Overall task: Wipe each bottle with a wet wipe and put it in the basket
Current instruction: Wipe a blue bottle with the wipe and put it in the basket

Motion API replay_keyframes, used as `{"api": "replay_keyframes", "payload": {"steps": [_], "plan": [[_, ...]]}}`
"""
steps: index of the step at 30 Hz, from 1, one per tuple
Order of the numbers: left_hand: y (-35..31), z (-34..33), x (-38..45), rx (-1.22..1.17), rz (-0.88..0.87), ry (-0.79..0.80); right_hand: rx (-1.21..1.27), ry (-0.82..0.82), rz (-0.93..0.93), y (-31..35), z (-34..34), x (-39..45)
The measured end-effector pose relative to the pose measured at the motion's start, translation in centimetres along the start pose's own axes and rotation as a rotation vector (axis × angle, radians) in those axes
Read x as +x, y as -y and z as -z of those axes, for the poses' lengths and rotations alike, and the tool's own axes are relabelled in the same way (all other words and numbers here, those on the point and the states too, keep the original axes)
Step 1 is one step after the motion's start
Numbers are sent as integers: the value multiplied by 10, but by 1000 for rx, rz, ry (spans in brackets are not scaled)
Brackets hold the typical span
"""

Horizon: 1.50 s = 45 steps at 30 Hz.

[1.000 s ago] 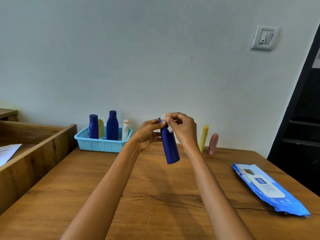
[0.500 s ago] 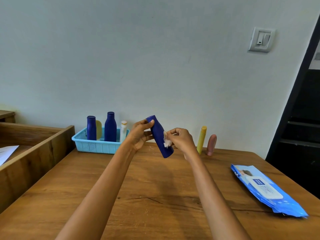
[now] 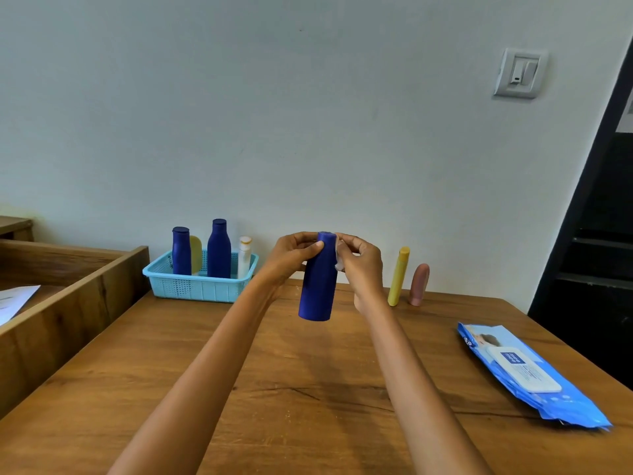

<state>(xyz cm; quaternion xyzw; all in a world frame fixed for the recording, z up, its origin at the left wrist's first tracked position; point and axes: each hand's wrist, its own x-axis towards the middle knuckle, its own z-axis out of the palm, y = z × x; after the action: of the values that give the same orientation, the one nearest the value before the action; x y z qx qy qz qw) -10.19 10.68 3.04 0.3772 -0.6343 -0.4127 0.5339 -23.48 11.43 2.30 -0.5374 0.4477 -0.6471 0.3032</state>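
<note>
- Bottle (image 3: 318, 279) swinging back from tilted to upright, off tabletop (image 3: 308, 389).
- Left hand (image 3: 294, 255) gripping neck; right hand (image 3: 359, 262) pinching wet wipe (image 3: 337, 260), rubbing cap again.
- Still wiping, basket (image 3: 202, 286) waiting.

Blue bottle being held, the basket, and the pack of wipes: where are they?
blue bottle (image 3: 317, 289), head view, middle of its body.
basket (image 3: 202, 289), head view, front wall.
pack of wipes (image 3: 527, 375), head view, white lid flap.

Bright even light, soft shadows, wide-angle edges
</note>
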Motion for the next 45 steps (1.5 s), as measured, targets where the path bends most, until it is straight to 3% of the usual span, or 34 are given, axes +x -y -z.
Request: {"api": "replay_keyframes", "payload": {"steps": [4,8,15,18,21,23,29,32,37,40,45], "plan": [[-1,-15,2,128,4,-160,-25,-61,12,-4,1,0],[-2,-23,-1,130,39,-183,-160,-78,83,-4,-2,-5],[-3,-3,3,-161,99,-204,-311,-45,262,-2,-9,-6],[-2,10,7,-271,127,-281,-369,31,181,-10,-3,-5],[-2,26,10,-322,130,-384,-239,88,7,-21,0,-4],[0,29,11,-333,136,-454,-249,85,-5,-26,-3,-6],[1,16,9,-341,157,-464,-408,-38,233,-22,-12,-10],[-3,18,9,-377,170,-473,-431,-2,364,-20,-18,-16],[4,30,6,-403,193,-565,-481,60,296,-38,-21,-22],[3,34,4,-398,193,-528,-444,-1,230,-37,-15,-17],[-2,21,2,-281,166,-243,-345,-2,275,-19,-13,-9]]}}
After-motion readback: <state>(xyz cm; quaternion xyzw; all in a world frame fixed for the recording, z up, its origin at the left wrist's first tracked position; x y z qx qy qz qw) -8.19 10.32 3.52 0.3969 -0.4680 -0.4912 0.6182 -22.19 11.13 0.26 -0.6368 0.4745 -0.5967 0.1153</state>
